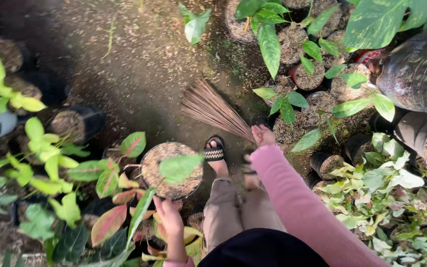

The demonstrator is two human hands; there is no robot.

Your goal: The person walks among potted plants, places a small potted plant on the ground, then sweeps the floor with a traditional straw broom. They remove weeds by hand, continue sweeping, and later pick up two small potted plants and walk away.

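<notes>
My right hand (263, 135), in a pink sleeve, is closed around the bound end of a stick broom (212, 108). Its brown bristles fan out to the upper left over the dirt path. My left hand (168, 213) reaches down among the potted plants at the lower left. It touches the rim area of a black pot (170, 171) filled with husk-like soil and one green leaf; whether it grips the pot I cannot tell. My sandalled foot (214, 151) stands between the pot and the broom.
A dirt path (139, 64) strewn with husks runs up the middle. Potted plants with green and pink leaves (107, 198) crowd the left side. More black pots (317, 79) and leafy plants fill the right, with a large dark sack (418, 74) at the far right.
</notes>
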